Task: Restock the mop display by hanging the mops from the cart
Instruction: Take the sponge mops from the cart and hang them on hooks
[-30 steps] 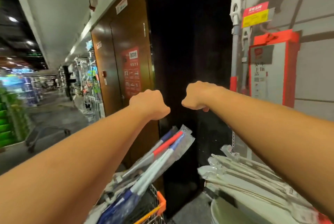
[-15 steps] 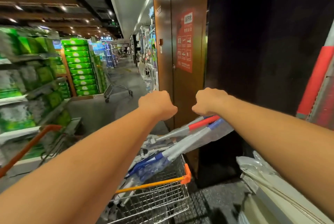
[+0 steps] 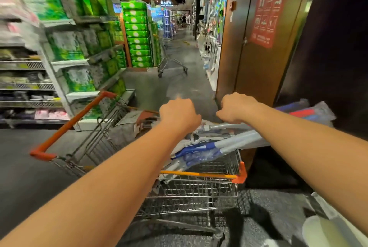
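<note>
1. Hands: the left hand [image 3: 179, 114] and right hand [image 3: 238, 108] were both curled into fists, backs up, with nothing visible in either.
2. Both fists hovered side by side, a gap between them, above the mops [image 3: 229, 143].
3. The mops lay plastic-wrapped in the cart [image 3: 199, 193], their shafts slanting out past its right end toward the brown door [image 3: 249, 57].
4. The cart's orange handle [image 3: 69, 125] was at the left.
5. Shelves [image 3: 59, 63] of green packs lined the aisle's left side; another cart [image 3: 173, 63] stood farther down.
</note>
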Motion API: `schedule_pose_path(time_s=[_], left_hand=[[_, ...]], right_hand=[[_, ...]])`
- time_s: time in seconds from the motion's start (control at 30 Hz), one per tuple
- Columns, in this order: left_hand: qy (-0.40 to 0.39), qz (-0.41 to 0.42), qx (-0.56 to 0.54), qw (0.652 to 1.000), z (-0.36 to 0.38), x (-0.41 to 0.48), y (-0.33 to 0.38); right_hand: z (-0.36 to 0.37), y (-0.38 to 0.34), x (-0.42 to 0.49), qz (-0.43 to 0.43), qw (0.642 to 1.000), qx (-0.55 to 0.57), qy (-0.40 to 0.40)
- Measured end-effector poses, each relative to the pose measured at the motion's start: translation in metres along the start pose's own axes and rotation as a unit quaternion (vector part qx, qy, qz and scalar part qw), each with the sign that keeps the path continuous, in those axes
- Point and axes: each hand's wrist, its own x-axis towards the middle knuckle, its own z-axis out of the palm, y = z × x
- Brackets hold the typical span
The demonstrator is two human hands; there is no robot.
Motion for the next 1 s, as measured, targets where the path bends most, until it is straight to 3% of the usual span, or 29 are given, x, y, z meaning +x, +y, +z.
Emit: schedule_pose_path(time_s=[0.5, 0.8, 1.0], left_hand=[[-0.006, -0.022, -0.022, 0.999, 0.100, 0.061, -0.146], [-0.044, -0.082, -0.030, 0.995, 0.153, 0.096, -0.156], [-0.059, -0.171, -0.052, 0.982, 0.179, 0.121, -0.141]], right_hand=[[0.057, -0.094, 0.131, -0.019, 0.999, 0.035, -0.032], [0.105, -0.117, 0.206, -0.071, 0.995, 0.021, -0.073], [0.123, -0.117, 0.258, -0.140, 0.985, 0.028, -0.092]])
